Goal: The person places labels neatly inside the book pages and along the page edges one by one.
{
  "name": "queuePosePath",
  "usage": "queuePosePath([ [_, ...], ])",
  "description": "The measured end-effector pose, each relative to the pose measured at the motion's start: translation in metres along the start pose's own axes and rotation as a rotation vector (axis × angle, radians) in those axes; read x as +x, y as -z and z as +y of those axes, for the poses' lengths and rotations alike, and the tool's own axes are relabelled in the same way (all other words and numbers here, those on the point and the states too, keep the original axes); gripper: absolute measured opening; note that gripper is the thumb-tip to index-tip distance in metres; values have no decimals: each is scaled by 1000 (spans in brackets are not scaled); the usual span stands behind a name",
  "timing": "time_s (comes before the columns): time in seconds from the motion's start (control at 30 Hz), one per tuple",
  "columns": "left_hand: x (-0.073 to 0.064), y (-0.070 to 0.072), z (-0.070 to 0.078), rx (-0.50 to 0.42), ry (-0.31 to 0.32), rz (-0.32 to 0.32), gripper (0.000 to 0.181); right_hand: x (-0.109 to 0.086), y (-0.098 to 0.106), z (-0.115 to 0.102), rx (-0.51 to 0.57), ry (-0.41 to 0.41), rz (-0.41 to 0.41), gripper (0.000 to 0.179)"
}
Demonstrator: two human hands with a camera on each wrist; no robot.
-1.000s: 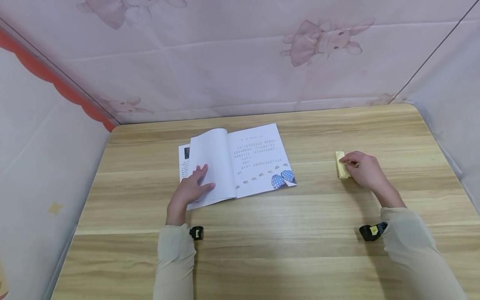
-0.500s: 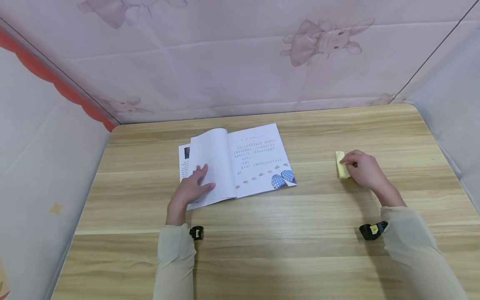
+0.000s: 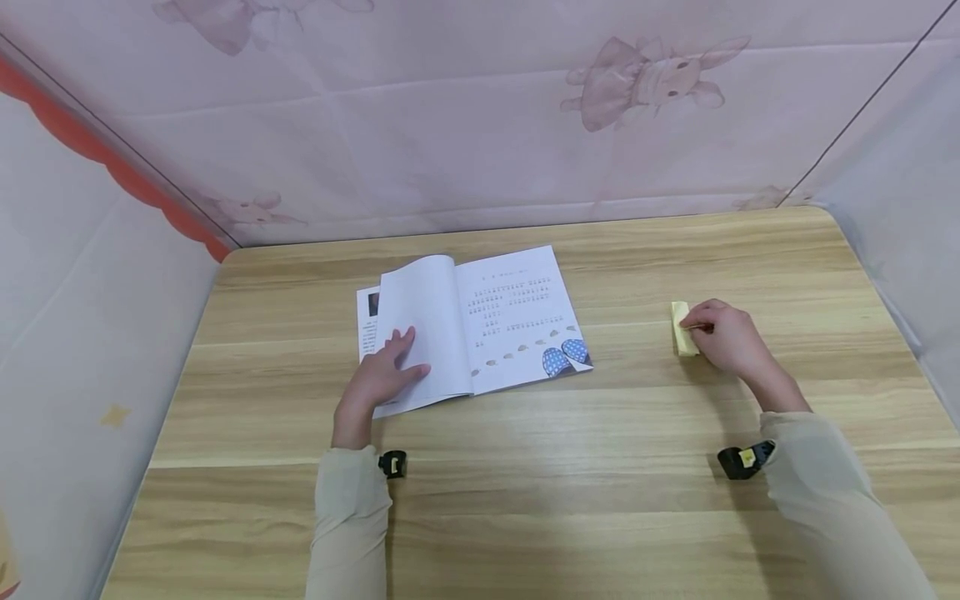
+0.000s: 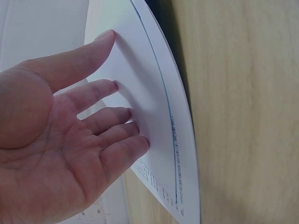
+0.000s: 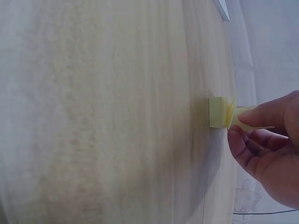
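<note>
An open book lies left of centre on the table in the head view, its left page bulging up near the spine. My left hand rests on that page with fingers spread; in the left wrist view, its fingertips touch the paper. Farther right is a small pad of yellow sticky notes. My right hand pinches a lifted top note between thumb and fingers, as the right wrist view shows, while the pad's block stays on the tabletop. The fingers partly cover the note.
A wood-grain table spans the scene. Behind it rises a pink wall covering printed with rabbits, and pale panels stand at both sides. A black wrist camera sits at the right cuff, another at the left.
Hardly anything differs. My right hand has shifted very slightly toward the back of the table while pinching the sticky note; the left hand and the book stay put.
</note>
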State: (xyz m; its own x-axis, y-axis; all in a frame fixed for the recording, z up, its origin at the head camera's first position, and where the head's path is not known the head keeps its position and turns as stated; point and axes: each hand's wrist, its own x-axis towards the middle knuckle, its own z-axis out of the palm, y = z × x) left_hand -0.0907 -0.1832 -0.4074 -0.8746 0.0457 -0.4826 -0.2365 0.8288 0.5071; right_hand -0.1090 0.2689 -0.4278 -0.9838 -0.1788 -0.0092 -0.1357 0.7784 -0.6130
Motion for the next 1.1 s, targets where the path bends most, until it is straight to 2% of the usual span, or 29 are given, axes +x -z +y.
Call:
queuePosePath([
  [0.17, 0, 0, -1, 3, 2, 3, 68, -1, 1, 0, 8, -12, -2, 17],
  [0.63, 1, -1, -1, -1, 2, 2, 68, 1, 4, 0, 28, -66, -73, 19],
  [0.8, 1, -2, 0, 1, 4, 0, 68, -1, 3, 1, 42, -73, -53, 17],
  [1.0, 1, -1, 0, 2, -3, -2, 68, -5, 1, 3, 62, -78, 9, 16],
  [1.1, 1, -1, -1, -2, -3, -2, 68, -6, 1, 4, 96, -83, 6, 17],
])
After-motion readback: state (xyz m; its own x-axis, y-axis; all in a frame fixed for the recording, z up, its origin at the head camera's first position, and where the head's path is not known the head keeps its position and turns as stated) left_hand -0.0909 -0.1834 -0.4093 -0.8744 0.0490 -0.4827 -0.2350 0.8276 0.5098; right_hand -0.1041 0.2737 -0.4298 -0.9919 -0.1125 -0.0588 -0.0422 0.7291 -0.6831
